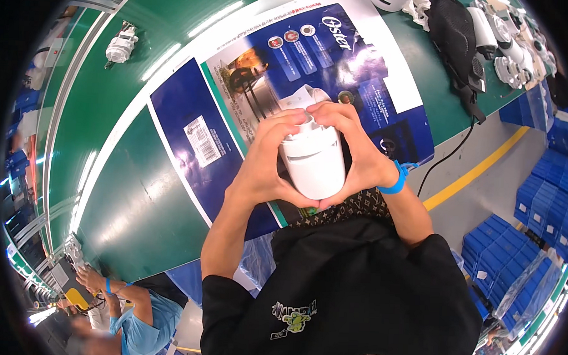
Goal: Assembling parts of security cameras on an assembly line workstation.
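A white rounded plastic housing (pixel 314 163), perhaps a small appliance's body, is held between both of my hands over a flat printed cardboard sheet. My left hand (pixel 266 158) wraps its left side, thumb low and fingers at the far end. My right hand (pixel 360 149), with a blue band at the wrist, grips the right side the same way. The fingertips of both hands meet near a small ring-like part at the housing's far end. A slot runs across the housing's upper face. Its underside is hidden.
The blue printed cardboard (pixel 388 68) lies on the green table (pixel 139 191). A white mechanical part (pixel 121 45) sits far left. At the far right are a black mesh bag (pixel 453 39) and several white parts (pixel 514 45). Blue crates (pixel 506 260) stand right; a co-worker (pixel 147 323) works lower left.
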A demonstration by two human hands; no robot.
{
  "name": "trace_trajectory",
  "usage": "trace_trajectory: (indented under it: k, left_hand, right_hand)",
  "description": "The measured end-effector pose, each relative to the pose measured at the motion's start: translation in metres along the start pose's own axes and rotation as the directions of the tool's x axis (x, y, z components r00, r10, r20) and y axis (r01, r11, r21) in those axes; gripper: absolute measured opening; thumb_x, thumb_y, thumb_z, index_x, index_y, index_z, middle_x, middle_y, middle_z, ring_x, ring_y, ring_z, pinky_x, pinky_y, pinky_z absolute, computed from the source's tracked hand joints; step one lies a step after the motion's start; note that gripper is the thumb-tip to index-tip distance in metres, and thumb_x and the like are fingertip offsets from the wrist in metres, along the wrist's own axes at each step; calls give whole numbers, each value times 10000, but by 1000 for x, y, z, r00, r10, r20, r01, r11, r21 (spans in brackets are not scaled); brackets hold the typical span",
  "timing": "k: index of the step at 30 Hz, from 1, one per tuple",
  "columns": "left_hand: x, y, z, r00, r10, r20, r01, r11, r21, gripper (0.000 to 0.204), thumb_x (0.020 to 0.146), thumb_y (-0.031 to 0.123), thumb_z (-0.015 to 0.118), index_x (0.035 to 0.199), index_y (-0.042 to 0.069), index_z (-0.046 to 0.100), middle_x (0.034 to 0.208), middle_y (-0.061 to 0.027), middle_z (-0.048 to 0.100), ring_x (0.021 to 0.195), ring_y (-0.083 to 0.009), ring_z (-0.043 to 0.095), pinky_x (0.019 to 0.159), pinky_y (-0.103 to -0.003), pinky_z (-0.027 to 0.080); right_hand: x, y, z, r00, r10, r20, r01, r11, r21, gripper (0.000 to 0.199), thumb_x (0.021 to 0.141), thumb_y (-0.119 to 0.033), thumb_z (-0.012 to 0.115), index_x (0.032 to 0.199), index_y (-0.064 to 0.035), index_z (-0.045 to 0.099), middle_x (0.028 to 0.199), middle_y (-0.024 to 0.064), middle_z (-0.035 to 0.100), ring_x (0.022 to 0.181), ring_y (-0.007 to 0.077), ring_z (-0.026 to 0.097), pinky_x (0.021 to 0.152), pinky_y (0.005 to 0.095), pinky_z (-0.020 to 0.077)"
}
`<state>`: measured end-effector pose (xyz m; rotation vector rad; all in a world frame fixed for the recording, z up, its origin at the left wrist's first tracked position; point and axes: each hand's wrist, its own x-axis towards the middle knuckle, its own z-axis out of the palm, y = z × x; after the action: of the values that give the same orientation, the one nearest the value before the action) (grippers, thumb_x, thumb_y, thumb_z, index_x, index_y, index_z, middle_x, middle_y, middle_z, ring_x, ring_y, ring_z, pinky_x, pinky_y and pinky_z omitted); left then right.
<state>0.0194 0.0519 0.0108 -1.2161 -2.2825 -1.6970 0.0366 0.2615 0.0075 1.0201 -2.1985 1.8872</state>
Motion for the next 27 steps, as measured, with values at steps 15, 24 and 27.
trace_trajectory:
  k: [15,24,27]
  left_hand:
    - [2,-1,7,974,-226,3,221,949,-224,1112,413,300,922,1313,25,330,1267,-202,434,1232,-386,435,1036,-435,363]
    - [5,1,8,963,-256,88,271,921,-279,1198,427,311,952,1371,51,262,1341,-178,378,1274,-358,381,1052,-442,324]
    - [3,5,8,949,-295,114,313,928,-202,1207,416,311,945,1376,54,260,1342,-174,358,1269,-362,382,1052,-430,341]
  right_hand:
    - [4,10,-9,982,172,74,-181,975,128,1167,410,-400,936,1333,-41,317,1284,189,398,1210,345,403,1018,444,327]
    - [-1,3,-11,970,242,-4,-237,954,184,1181,406,-387,944,1347,-26,327,1287,184,405,1218,342,404,1033,435,316]
    - [-4,8,-13,970,238,43,-241,963,118,1142,417,-437,927,1311,3,367,1253,179,417,1178,329,425,1011,415,334]
